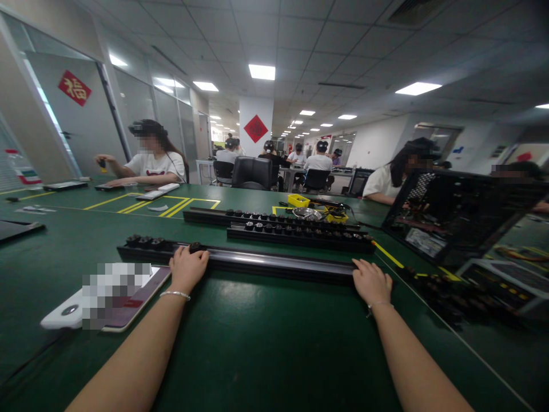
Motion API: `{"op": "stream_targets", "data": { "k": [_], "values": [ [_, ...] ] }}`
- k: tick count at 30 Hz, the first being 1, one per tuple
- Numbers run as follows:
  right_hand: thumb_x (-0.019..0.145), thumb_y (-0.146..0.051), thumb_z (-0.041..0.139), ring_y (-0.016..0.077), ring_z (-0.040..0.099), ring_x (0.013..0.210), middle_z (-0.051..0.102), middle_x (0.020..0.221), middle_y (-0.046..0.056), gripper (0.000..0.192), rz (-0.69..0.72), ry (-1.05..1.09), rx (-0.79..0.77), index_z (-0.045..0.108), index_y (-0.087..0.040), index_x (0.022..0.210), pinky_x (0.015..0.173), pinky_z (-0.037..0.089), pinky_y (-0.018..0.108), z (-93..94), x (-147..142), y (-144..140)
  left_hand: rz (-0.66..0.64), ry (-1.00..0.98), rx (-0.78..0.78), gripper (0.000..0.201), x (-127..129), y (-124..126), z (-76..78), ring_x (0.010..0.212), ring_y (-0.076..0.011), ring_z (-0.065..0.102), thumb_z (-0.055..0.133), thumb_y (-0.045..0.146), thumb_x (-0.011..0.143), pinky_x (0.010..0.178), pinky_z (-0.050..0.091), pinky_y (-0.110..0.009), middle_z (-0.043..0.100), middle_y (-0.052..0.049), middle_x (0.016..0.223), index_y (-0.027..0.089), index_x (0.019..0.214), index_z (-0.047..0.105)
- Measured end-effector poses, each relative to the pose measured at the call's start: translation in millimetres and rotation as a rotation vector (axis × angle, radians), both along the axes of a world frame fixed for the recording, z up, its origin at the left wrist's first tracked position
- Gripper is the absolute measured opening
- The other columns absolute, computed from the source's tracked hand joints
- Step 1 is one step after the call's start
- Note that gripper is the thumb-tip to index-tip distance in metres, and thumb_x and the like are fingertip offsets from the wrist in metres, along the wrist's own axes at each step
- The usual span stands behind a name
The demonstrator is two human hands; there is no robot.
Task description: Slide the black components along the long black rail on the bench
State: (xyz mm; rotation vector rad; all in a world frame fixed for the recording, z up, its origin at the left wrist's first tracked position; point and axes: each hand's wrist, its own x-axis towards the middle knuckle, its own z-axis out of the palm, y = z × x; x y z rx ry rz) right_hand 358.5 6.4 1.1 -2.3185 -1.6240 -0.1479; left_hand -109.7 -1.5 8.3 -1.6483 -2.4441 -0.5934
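A long black rail (274, 262) lies across the green table in front of me, with several black knobs (148, 241) seated along its left end. My left hand (187, 268) rests on the rail's near edge beside those knobs, fingers curled over it. My right hand (371, 281) grips the rail's right end. Both wrists wear thin bracelets.
Two more black rails (300, 231) filled with knobs lie behind. A white device and a tablet (128, 297) sit at my left. A yellow tray (298, 200) and metal bowl (306, 213) stand further back. An open computer case (450, 217) stands right. Other people sit at tables beyond.
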Motion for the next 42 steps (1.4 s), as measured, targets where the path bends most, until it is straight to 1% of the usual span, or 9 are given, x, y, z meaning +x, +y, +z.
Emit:
{"op": "stream_targets", "data": {
  "k": [5, 11, 13, 18, 22, 26, 30, 35, 42],
  "values": [
    [0.087, -0.031, 0.020, 0.0227, 0.034, 0.131, 0.045, 0.141, -0.001, 0.053, -0.002, -0.011, 0.027, 0.052, -0.030, 0.130, 0.107, 0.022, 0.050, -1.1, -1.0, -0.7, 0.006, -0.015, 0.001, 0.045, -0.1, 0.5, 1.1, 0.122, -0.0324, 0.041, 0.032, 0.045, 0.085, 0.097, 0.035, -0.048, 0.056, -0.013, 0.121, 0.029, 0.096, 0.073],
    [0.088, -0.033, 0.019, 0.0229, 0.032, 0.132, 0.044, 0.142, -0.001, 0.054, 0.001, -0.013, -0.003, 0.050, -0.029, 0.132, 0.108, 0.021, 0.050, 0.8, -0.9, -1.2, 0.013, -0.039, -0.008, 0.046, -0.5, 0.9, 1.2, 0.123, -0.0318, 0.040, 0.032, 0.047, 0.085, 0.099, 0.034, -0.048, 0.054, -0.013, 0.123, 0.028, 0.098, 0.072],
    [0.088, -0.033, 0.019, 0.0230, 0.032, 0.132, 0.043, 0.142, -0.001, 0.054, -0.001, -0.012, -0.017, 0.049, -0.029, 0.133, 0.108, 0.021, 0.050, 1.7, -1.2, -1.3, 0.012, -0.053, -0.016, 0.046, 0.5, 0.7, 0.7, 0.126, -0.0324, 0.038, 0.032, 0.047, 0.085, 0.100, 0.033, -0.049, 0.053, -0.013, 0.126, 0.029, 0.100, 0.071],
    [0.088, -0.034, 0.019, 0.0229, 0.032, 0.132, 0.043, 0.142, -0.001, 0.054, -0.005, -0.006, -0.016, 0.049, -0.030, 0.133, 0.108, 0.021, 0.050, 2.3, -1.7, -1.6, 0.034, -0.085, -0.021, 0.047, 3.9, 0.0, -1.7, 0.133, -0.0379, 0.026, 0.027, 0.044, 0.086, 0.103, 0.023, -0.058, 0.045, -0.012, 0.135, 0.031, 0.105, 0.068],
    [0.088, -0.035, 0.018, 0.0229, 0.031, 0.132, 0.043, 0.142, -0.001, 0.055, 0.001, 0.001, -0.023, 0.049, -0.029, 0.133, 0.108, 0.021, 0.049, 2.3, -0.9, -1.5, 0.026, -0.059, -0.032, 0.050, 3.7, -0.1, -2.7, 0.130, -0.0379, 0.029, 0.026, 0.046, 0.086, 0.102, 0.023, -0.058, 0.049, -0.015, 0.130, 0.027, 0.102, 0.070],
    [0.088, -0.036, 0.018, 0.0230, 0.031, 0.133, 0.043, 0.142, -0.001, 0.055, 0.001, 0.000, -0.026, 0.049, -0.029, 0.133, 0.108, 0.021, 0.050, 2.7, -0.2, -1.0, 0.021, -0.033, -0.016, 0.049, 3.4, -0.3, -2.3, 0.128, -0.0354, 0.032, 0.026, 0.044, 0.086, 0.100, 0.027, -0.057, 0.051, -0.015, 0.128, 0.027, 0.097, 0.071],
    [0.088, -0.035, 0.020, 0.0234, 0.032, 0.132, 0.044, 0.141, 0.000, 0.054, 0.006, -0.003, -0.023, 0.049, -0.029, 0.133, 0.108, 0.021, 0.051, 2.4, -1.4, -1.4, 0.027, 0.000, -0.023, 0.048, 4.1, -0.9, 0.3, 0.122, -0.0330, 0.039, 0.027, 0.043, 0.086, 0.097, 0.032, -0.052, 0.054, -0.016, 0.122, 0.027, 0.095, 0.072],
    [0.087, -0.030, 0.020, 0.0226, 0.034, 0.131, 0.046, 0.140, -0.001, 0.054, -0.004, -0.034, 0.026, 0.052, -0.029, 0.130, 0.106, 0.023, 0.050, 1.0, -3.2, -2.7, 0.020, 0.051, -0.047, 0.047, 3.6, -0.9, 4.1, 0.111, -0.0314, 0.048, 0.030, 0.042, 0.085, 0.091, 0.037, -0.045, 0.058, -0.015, 0.112, 0.027, 0.094, 0.073],
    [0.088, -0.033, 0.020, 0.0233, 0.033, 0.131, 0.045, 0.140, -0.001, 0.054, 0.001, -0.025, 0.001, 0.051, -0.029, 0.131, 0.106, 0.024, 0.050, 2.6, -2.2, -2.5, 0.014, 0.077, -0.047, 0.047, 3.8, -0.7, 4.7, 0.110, -0.0315, 0.049, 0.029, 0.040, 0.085, 0.090, 0.036, -0.044, 0.060, -0.016, 0.109, 0.027, 0.092, 0.073]
  ]
}}
